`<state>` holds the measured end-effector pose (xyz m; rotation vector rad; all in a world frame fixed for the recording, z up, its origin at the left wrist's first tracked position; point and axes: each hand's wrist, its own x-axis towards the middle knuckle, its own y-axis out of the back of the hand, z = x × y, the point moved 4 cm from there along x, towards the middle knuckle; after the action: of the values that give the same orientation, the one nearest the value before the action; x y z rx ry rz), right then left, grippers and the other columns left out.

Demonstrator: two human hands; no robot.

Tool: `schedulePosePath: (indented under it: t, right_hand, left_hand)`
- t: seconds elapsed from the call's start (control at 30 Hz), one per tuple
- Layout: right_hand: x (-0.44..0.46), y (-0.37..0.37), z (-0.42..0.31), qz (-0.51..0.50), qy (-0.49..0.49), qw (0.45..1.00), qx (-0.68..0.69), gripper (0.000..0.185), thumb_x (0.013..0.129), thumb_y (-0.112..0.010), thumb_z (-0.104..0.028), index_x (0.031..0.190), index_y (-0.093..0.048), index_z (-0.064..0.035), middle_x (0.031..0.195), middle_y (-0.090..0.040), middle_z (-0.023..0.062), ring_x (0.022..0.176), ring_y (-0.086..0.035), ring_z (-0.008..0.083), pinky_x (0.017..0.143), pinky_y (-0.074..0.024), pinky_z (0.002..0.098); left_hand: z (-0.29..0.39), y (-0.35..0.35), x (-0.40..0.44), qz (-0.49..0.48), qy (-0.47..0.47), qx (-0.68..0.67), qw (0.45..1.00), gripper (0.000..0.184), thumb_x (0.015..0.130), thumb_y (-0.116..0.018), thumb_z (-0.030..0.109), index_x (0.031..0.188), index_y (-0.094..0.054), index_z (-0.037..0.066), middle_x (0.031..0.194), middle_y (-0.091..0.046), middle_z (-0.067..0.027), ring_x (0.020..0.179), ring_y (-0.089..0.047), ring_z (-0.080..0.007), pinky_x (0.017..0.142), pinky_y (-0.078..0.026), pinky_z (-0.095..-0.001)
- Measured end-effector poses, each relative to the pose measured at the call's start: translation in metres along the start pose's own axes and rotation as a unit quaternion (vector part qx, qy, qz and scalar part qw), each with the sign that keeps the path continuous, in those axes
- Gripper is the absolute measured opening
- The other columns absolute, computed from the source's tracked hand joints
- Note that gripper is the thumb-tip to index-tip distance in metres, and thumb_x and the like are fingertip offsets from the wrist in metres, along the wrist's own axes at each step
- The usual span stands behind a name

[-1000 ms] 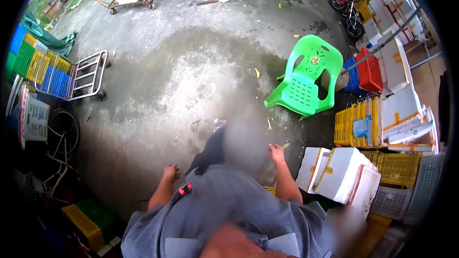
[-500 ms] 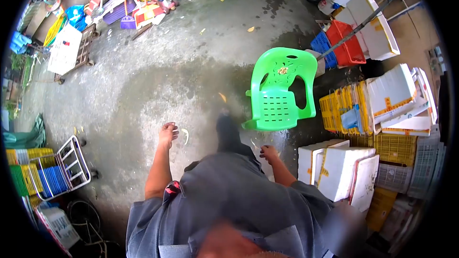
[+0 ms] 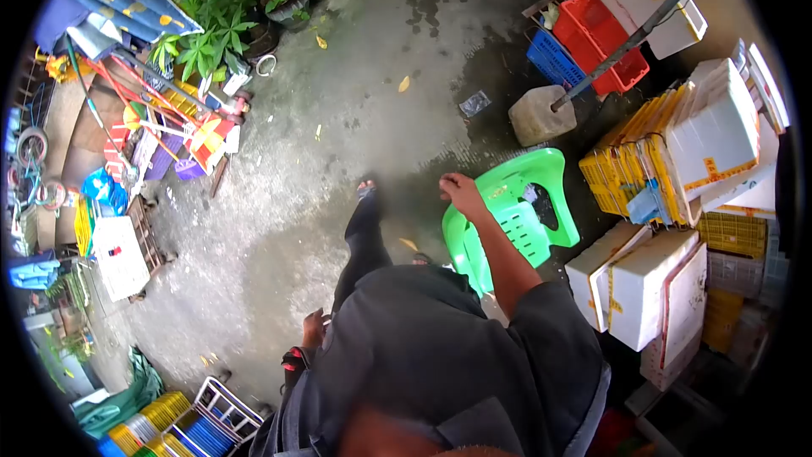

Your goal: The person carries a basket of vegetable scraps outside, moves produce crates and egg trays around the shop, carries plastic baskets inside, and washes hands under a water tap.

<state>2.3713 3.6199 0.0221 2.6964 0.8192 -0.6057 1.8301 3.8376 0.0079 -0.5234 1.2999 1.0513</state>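
My right hand is held out in front at the upper left edge of the green plastic chair, its fingers loosely curled with nothing visible in them. Whether it touches the chair cannot be made out. Low beside my left hip hangs my left hand, small in view and partly bent, with no object seen in it. The chair stands on the concrete close to my right side, partly behind my forearm.
White foam boxes and yellow crates are stacked at the right. A pole rises from a block beyond the chair, near a red basket. At left are a cart, brooms and potted plants.
The view has turned right and moved forward. The chair is now right beside me. My right arm has swung forward, and my left hand has dropped back toward my hip.
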Motion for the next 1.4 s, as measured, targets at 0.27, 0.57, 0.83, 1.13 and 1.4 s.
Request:
schedulePosePath:
  t: [0.27, 0.57, 0.83, 1.13, 1.4]
  right_hand:
    - [0.132, 0.034, -0.03, 0.041, -0.132, 0.985, -0.1, 0.029, 0.088, -0.058, -0.021, 0.099, -0.063, 0.0054, 0.081, -0.062, 0.0076, 0.068, -0.059, 0.0143, 0.062, -0.0495, 0.03]
    - [0.267, 0.139, -0.032, 0.201, -0.266, 0.934, 0.131, 0.037, 0.088, -0.055, -0.026, 0.111, -0.059, 0.0019, 0.086, -0.061, 0.0096, 0.066, -0.063, 0.0197, 0.048, -0.0414, 0.0285]
    - [0.467, 0.315, -0.078, 0.256, -0.309, 0.909, 0.11, 0.027, 0.088, -0.055, -0.033, 0.092, -0.06, -0.0066, 0.073, -0.059, 0.0068, 0.056, -0.061, 0.0182, 0.037, -0.0346, 0.0309]
    - [0.683, 0.47, -0.247, 0.38, -0.155, 0.904, 0.117, 0.028, 0.086, -0.057, -0.021, 0.089, -0.062, 0.0055, 0.07, -0.06, 0.0078, 0.055, -0.057, 0.0161, 0.049, -0.0445, 0.0309]
    - [0.808, 0.539, -0.288, 0.337, -0.187, 0.918, 0.093, 0.034, 0.089, -0.055, -0.026, 0.107, -0.062, 0.002, 0.086, -0.065, 0.0111, 0.063, -0.063, 0.0161, 0.049, -0.0432, 0.0279]
  left_hand:
    - [0.363, -0.132, 0.115, -0.004, -0.101, 0.091, 0.991, 0.039, 0.09, -0.051, 0.028, 0.121, -0.048, 0.004, 0.098, -0.059, -0.0127, 0.063, -0.058, -0.0232, 0.047, -0.043, -0.0356]
    - [0.708, -0.484, 0.086, -0.134, -0.266, 0.171, 0.939, 0.043, 0.089, -0.055, 0.029, 0.123, -0.05, 0.004, 0.1, -0.062, -0.0104, 0.072, -0.061, -0.0203, 0.058, -0.047, -0.0324]
    - [0.788, -0.649, 0.089, -0.143, -0.162, 0.242, 0.946, 0.044, 0.09, -0.055, 0.029, 0.126, -0.049, 0.006, 0.106, -0.061, -0.0116, 0.075, -0.062, -0.0242, 0.059, -0.05, -0.0368]
    - [0.925, -0.832, 0.136, -0.129, -0.054, 0.248, 0.959, 0.034, 0.092, -0.053, 0.029, 0.116, -0.048, 0.005, 0.098, -0.058, -0.0139, 0.07, -0.059, -0.0281, 0.055, -0.049, -0.0407]
    - [1.157, -1.2, 0.091, -0.235, -0.231, 0.313, 0.891, 0.04, 0.089, -0.054, 0.029, 0.117, -0.051, 0.001, 0.099, -0.061, -0.0141, 0.07, -0.061, -0.0219, 0.055, -0.049, -0.0339]
